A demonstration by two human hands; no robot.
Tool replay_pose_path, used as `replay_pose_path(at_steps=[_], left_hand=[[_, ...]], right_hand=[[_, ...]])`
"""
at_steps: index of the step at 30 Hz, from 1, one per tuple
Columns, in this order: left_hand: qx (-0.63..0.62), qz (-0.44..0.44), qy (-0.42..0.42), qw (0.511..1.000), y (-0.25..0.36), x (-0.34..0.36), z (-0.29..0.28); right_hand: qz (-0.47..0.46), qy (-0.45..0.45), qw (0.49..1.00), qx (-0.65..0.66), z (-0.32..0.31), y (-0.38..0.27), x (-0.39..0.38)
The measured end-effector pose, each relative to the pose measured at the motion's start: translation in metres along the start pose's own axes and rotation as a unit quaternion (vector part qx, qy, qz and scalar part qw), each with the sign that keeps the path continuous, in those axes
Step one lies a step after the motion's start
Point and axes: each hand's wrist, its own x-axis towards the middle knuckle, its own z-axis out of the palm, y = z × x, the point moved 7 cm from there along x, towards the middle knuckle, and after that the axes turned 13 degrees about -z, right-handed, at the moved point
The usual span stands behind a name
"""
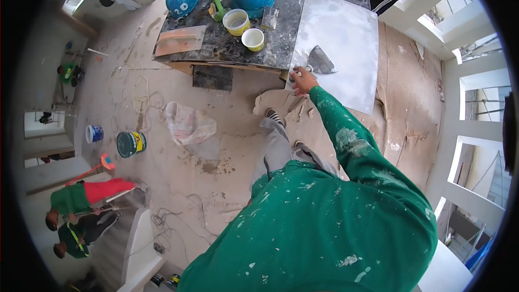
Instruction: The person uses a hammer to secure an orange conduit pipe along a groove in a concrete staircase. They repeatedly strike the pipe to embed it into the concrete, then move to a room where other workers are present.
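Note:
My right hand [305, 82] reaches over the left edge of a white board [346, 30], near its front corner. Its fingers are curled around something small that I cannot make out. Just beyond the fingers, a grey wedge-shaped blade [323, 60], apparently a putty knife's, lies flat on the board. White smears cover the surface around it. The green right sleeve [351, 140] is blotched with dried white material. My left hand does not show in the head view.
Left of the board, a dark stained table [216, 46] carries two blue helmets [184, 1], a green-handled tool [215, 2], two tubs [236, 22] and a rectangular trowel [180, 40]. A crumpled sack [189, 123], buckets [131, 144] and cables [167, 221] lie on the floor. Other people [81, 200] are nearby.

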Motion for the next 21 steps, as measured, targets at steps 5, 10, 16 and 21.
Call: replay_pose_path(at_steps=[5, 10, 16, 21], left_hand=[[0.054, 0.123, 0.08, 0.988, 0.163, 0.065, -0.049], [0.102, 0.19, 0.156, 0.964, 0.303, 0.091, -0.145], [-0.09, 0.131, 0.014, 0.987, 0.442, 0.067, -0.156], [-0.226, 0.235, -0.001, 0.945, 0.59, -0.03, -0.083]], right_hand=[[0.055, 0.06, 0.996, 0.048, -0.013, 0.004, 0.034], [-0.056, 0.112, 0.987, -0.098, -0.079, -0.014, -0.046], [-0.055, 0.144, 0.973, -0.173, -0.17, 0.032, -0.115], [-0.06, 0.041, 0.969, -0.235, -0.235, 0.058, -0.127]])
